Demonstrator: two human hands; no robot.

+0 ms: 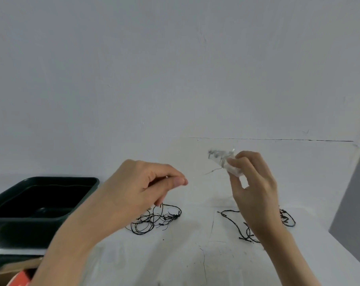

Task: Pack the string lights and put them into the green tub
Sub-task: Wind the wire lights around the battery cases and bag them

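The right hand [255,182] is raised above the table with its fingers closed around a small pale, blurred bundle [226,162], apparently fine silvery wire lights wound on a clear holder; a thin wire tail sticks out toward the left. The left hand [146,182] has thumb and forefinger pinched together, possibly on that same thin wire, though the strand between the hands is too faint to tell. Below on the white table [185,261] lie two loose tangles of dark string lights [156,219], one under each hand, neither coiled yet. The green tub [12,226] stands at the left, with only a thin wire showing inside it. I judge the packing to be at an early stage.
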